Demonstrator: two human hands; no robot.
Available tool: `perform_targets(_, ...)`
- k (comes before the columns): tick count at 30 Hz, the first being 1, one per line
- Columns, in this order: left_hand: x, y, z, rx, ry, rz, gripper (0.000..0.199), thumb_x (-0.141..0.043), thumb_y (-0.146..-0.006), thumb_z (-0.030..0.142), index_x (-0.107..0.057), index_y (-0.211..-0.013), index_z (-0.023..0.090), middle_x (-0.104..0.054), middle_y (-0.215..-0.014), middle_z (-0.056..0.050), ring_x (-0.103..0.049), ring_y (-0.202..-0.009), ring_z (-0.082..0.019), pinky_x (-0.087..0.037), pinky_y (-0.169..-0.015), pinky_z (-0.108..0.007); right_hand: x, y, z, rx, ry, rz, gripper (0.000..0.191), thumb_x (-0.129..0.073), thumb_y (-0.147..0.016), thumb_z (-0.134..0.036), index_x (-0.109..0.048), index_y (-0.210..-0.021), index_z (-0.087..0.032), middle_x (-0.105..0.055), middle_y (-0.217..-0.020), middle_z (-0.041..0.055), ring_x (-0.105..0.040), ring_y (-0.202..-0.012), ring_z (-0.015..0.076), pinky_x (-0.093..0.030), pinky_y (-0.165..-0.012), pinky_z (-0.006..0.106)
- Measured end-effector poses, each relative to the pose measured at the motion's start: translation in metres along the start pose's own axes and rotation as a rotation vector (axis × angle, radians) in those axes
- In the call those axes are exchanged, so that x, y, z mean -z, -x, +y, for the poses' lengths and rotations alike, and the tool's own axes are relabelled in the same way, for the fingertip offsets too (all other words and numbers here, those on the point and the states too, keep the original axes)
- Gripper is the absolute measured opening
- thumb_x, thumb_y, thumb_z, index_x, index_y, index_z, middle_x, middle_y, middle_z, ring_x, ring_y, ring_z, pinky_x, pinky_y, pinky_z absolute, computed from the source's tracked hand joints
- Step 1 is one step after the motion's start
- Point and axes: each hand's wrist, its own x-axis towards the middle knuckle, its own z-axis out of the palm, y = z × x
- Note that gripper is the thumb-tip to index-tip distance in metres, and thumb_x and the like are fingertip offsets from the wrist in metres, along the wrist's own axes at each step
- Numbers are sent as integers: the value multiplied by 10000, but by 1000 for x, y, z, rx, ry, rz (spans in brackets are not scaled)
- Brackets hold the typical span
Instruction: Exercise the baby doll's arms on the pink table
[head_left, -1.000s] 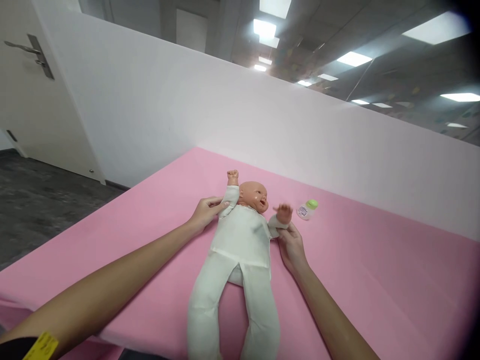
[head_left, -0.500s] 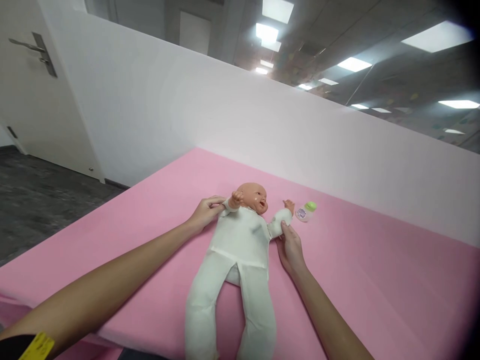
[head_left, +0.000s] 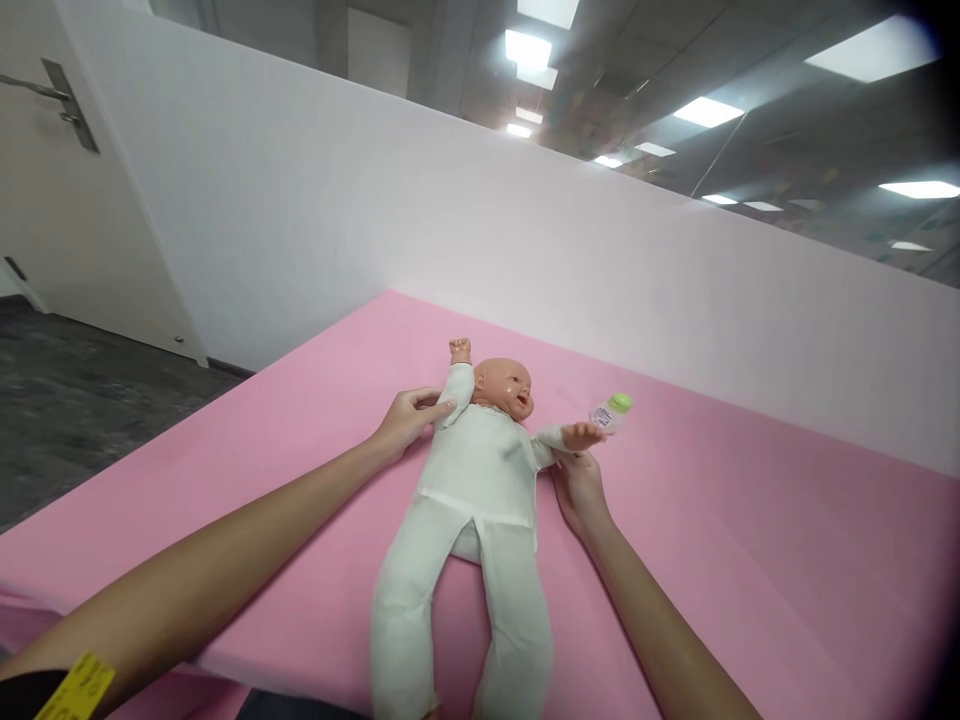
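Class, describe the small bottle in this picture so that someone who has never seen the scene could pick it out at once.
Start at the pink mat in front of the white wall. On it lies a doll in a white suit, each arm held by a hand. Just beyond the doll's outstretched hand lies the small bottle: clear, labelled, the only thing with a green cap.

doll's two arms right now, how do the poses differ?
The arm held by the left hand is raised beside the doll head, fist up. The arm held by the right hand sticks out sideways, its open palm close to the small bottle. Both wear white sleeves, each gripped near the upper arm.
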Motion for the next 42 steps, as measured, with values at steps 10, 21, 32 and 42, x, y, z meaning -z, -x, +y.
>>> perform_targets(10,1,-2,-4,-58,-4,-23,236,-783,-753,333,-808,-943,195,-715,-1171,-98,-626,-1109,-267,-471,-921,-349,-1,4,-7,-38,7,-33,352,-856,-699,-376,-739,-995,-225,-734,-946,22,-660,-854,188,-548,-789,329)
perform_targets(21,-1,0,2,-12,16,-20,442,-818,-776,491,-764,-1097,191,-739,-1195,-106,-651,-1108,-302,-491,-903,-379,-2,2,-1,14,-1,-89,290,-863,-687,-334,-760,-944,-245,-725,-1025,34,-659,-941,214,-537,-818,348)
perform_targets(32,-2,0,4,-15,-21,-13,465,-797,-797,515,-747,-1112,177,-736,-1162,-106,-644,-1093,-289,-488,-889,-362,-3,1,0,26,32,-16,337,-826,-768,-416,-717,-1038,-246,-723,-1025,15,-645,-900,183,-521,-764,282)
perform_targets(42,1,-4,-1,-14,-31,6,499,-809,-779,521,-729,-1144,190,-723,-1171,-100,-636,-1106,-283,-491,-911,-360,-4,1,-4,5,17,-23,343,-805,-786,-474,-717,-1018,-236,-733,-1008,26,-663,-940,205,-540,-817,319)
